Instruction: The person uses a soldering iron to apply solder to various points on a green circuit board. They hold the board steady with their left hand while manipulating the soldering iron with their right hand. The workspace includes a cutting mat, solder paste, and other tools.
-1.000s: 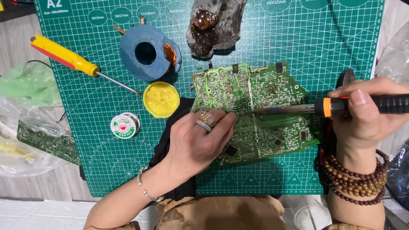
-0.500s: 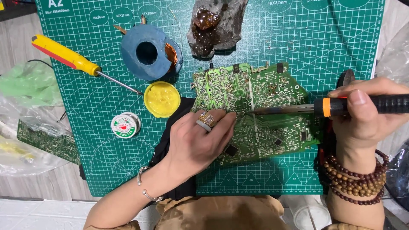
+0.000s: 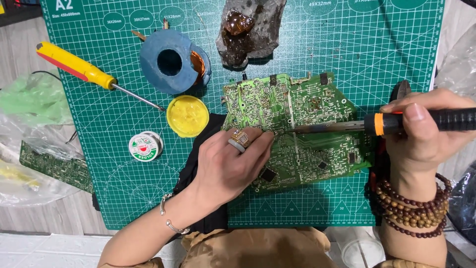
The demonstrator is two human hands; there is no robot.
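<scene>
Green gridded cutting mat (image 3: 148, 198) covers most of the bench, with pale wood and crinkled plastic bags showing at its 9 o'clock edge. Near the mat's centre lies a green circuit board (image 3: 307, 104), solder side up. The left hand (image 3: 230, 166) presses flat on the board's 7 o'clock part, fingers stretched and spread, gripping nothing, a ring on one finger. The right hand (image 3: 421, 134) comes in from 3 o'clock with its fingers wrapped tight round the black handle of a soldering iron (image 3: 396, 123); the metal tip reaches to about the board's middle, just beyond the left fingertips, and looks to be touching a joint there, though contact is too fine to be sure.

At 10 o'clock from the board sits a blue spool of copper braid (image 3: 171, 62), at 9 o'clock a yellow tin of flux (image 3: 187, 115), below that a small solder reel (image 3: 145, 146). A yellow-handled screwdriver (image 3: 79, 68) lies further out at 10 o'clock, and a grey slab with amber rosin (image 3: 248, 30) at 12 o'clock.

By my judgement a single joint is being heated; the next move calls for a steady tip and a firmly pinned board
</scene>
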